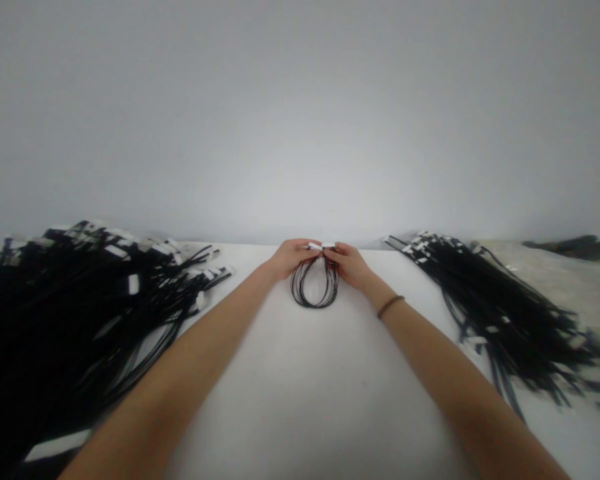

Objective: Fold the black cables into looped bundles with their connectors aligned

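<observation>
If my hands [351, 265], pinching black wires [314, 306] by their white ends [329, 247], slip, the wires could spring open.

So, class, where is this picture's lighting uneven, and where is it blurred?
Head view: wall brightest low in the middle, dimmer toward the upper corners; head view again: right cable pile smeared at its lower end, held cable loop crisper.

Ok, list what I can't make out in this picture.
All in the head view:
- Looped cable: upper part partly hidden by the left hand and right hand.
- Its white ends: too small and blurred to read their shape.
- Left cable pile: cut off by the left edge.
- Right cable pile: lower right end blurred.
- Dark thing, far right: too blurred to name.
</observation>
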Tool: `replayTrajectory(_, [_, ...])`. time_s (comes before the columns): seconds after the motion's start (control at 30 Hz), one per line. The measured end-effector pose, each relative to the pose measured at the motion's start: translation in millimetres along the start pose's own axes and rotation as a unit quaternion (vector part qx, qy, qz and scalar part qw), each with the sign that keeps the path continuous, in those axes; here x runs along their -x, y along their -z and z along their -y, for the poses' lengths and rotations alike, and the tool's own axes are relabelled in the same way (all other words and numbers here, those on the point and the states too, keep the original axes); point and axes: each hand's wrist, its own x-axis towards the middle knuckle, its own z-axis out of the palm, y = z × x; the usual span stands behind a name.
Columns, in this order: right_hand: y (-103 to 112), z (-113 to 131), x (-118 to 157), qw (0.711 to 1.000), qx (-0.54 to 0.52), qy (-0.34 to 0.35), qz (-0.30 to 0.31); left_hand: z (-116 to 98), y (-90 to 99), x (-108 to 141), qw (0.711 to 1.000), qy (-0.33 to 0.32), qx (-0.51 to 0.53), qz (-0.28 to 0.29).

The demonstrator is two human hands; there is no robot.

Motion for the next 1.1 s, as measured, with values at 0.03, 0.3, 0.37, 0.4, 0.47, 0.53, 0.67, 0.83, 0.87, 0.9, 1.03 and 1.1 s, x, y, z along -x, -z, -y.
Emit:
replayTrajectory(0.03, [0.3, -0.2, -0.1, 1.000, -0.002, 0.000, 0.002, 0.1, 0.0, -0.1, 1.000, -0.001, -0.001, -0.002])
replayTrajectory(0.3, [1.6, 0.3, -0.2, 1.000, -0.007, -0.006, 0.004, 1.9, -0.4, -2.1, 1.000, 0.004, 0.010, -0.018])
replayTrajectory(0.37, [1.3, 1.1, 0.1, 1.000, -0.002, -0.010, 0.005, 2.4, 0.0, -2.7, 1.000, 0.004, 0.012, -0.022])
replayTrajectory(0.4, [1.1, 1.2, 0.1, 1.000, 0.000, -0.011, 0.005, 2.5, 0.3, -3.0, 1.000, 0.004, 0.012, -0.023])
replayTrajectory(0.47, [1.0, 1.0, 0.1, 1.000, 0.008, -0.013, 0.003, 2.7, 0.8, -3.5, 1.000, 0.005, 0.012, -0.020])
replayTrajectory(0.53, [1.0, 0.4, 0.1, 1.000, 0.017, -0.012, 0.003, 2.6, 1.0, -3.7, 1.000, 0.004, 0.013, -0.017])
replayTrajectory(0.67, [1.4, -0.4, 0.2, 1.000, 0.020, -0.009, 0.003, 2.0, 0.3, -3.2, 1.000, 0.002, 0.010, -0.016])
replayTrajectory(0.83, [1.3, 0.1, 0.2, 1.000, 0.018, -0.011, 0.000, 0.9, 0.1, -2.6, 1.000, 0.002, 0.017, -0.019])
replayTrajectory(0.87, [1.2, 0.3, 0.3, 1.000, 0.019, -0.012, -0.002, 0.8, 0.1, -2.7, 1.000, 0.003, 0.017, -0.020])
replayTrajectory(0.9, [1.0, 0.5, 0.3, 1.000, 0.021, -0.013, -0.004, 0.8, 0.1, -2.8, 1.000, 0.004, 0.016, -0.020])
replayTrajectory(1.03, [1.2, 0.5, 0.1, 0.999, 0.028, -0.016, -0.005, 1.4, -0.1, -3.6, 1.000, 0.006, 0.016, -0.023])
replayTrajectory(1.1, [1.6, -0.1, -0.3, 0.999, 0.029, -0.013, 0.000, 1.5, -0.3, -3.7, 1.000, 0.006, 0.015, -0.024])
